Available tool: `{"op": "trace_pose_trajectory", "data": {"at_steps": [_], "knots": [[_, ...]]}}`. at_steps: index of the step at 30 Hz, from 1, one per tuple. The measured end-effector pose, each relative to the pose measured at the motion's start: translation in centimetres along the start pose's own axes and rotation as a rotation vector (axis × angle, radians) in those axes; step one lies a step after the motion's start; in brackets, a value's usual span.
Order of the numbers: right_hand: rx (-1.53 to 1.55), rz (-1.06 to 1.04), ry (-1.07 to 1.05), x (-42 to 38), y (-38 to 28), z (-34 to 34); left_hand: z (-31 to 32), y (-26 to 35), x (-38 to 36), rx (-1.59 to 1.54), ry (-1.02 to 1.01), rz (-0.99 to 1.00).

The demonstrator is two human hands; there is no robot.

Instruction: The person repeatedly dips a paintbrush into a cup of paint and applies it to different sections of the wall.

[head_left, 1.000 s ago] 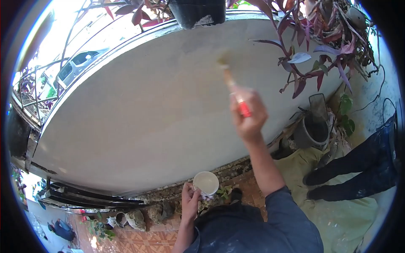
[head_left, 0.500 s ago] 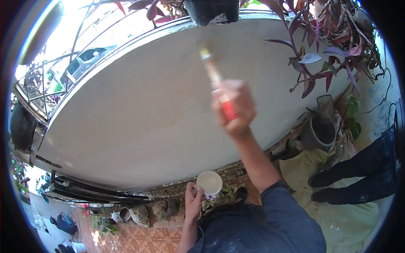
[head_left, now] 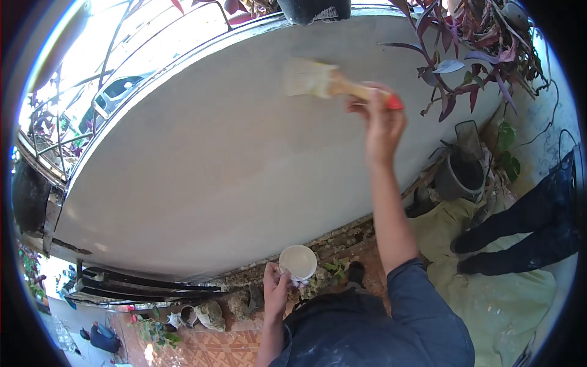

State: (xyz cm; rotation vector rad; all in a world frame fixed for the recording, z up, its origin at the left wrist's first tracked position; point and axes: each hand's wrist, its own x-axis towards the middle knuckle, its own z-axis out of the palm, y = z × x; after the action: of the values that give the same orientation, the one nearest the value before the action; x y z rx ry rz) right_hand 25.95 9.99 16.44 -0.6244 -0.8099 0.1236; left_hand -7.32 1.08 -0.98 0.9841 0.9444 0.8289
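Note:
My right hand (head_left: 380,116) is closed around the wooden, red-tipped handle of a wide brush (head_left: 315,78). The brush is blurred, its pale bristles pointing left over the upper part of a smooth beige wall (head_left: 202,159); whether they touch it I cannot tell. Lower down, my left hand (head_left: 276,286) grips the edge of a small round container (head_left: 298,262) with pale contents, close to the wall's foot.
Purple-leaved plants (head_left: 449,67) hang at the upper right, and a dark pot (head_left: 315,11) sits on the wall's top. A grey bucket (head_left: 460,176) and another person's legs (head_left: 520,238) are at the right. Potted plants (head_left: 211,316) line the wall's foot. Far off at lower left is another person (head_left: 103,337).
My right hand has moved up and to the right. The brush has turned from upright and narrow-looking to nearly level, its broad face showing. My left hand still holds the container.

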Motion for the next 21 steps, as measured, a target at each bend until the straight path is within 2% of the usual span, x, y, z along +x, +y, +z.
{"op": "trace_pose_trajectory", "data": {"at_steps": [2,4,5,7,9,10,11,14,15,17,19,21], "knots": [[-0.137,0.018,0.161,1.0,-1.7,-3.5,-0.2,0.7,-0.1,0.005,-0.019,-0.013],[-0.289,-0.208,0.237,0.7,-3.3,-5.5,-0.9,0.8,-0.2,0.008,-0.026,-0.029],[-0.288,-0.206,0.234,0.2,-3.3,-5.3,-1.3,0.7,-0.1,0.012,-0.046,-0.032],[-0.604,-0.5,0.265,-1.0,-3.2,-5.0,-2.0,0.6,-0.5,0.02,-0.062,-0.042],[-0.925,-0.688,0.127,-2.5,-1.1,-3.8,-2.2,1.1,-0.8,0.007,-0.055,-0.061],[-0.884,-0.627,0.047,-4.0,0.1,-2.2,-2.4,1.4,-1.0,0.013,-0.059,-0.061],[-0.938,-0.688,-0.039,-5.5,1.2,-0.6,-2.5,1.7,-1.2,0.011,-0.053,-0.065],[-0.697,-0.646,-0.286,-9.6,2.0,4.3,-3.4,1.3,-1.2,0.022,-0.029,-0.058],[-0.7,-0.644,-0.284,-10.3,1.5,4.7,-3.5,1.1,-1.2,0.033,-0.007,-0.05],[-0.481,-0.516,-0.275,-11.0,0.3,5.1,-3.5,1.3,-1.3,0.051,-0.009,-0.048],[-0.348,-0.35,-0.096,-10.4,-0.1,3.2,-3.1,1.6,-1.4,0.064,-0.014,-0.044],[-0.467,-0.476,0.078,-8.4,-0.7,0.2,-2.4,1.8,-1.4,0.036,-0.02,-0.048]]}}
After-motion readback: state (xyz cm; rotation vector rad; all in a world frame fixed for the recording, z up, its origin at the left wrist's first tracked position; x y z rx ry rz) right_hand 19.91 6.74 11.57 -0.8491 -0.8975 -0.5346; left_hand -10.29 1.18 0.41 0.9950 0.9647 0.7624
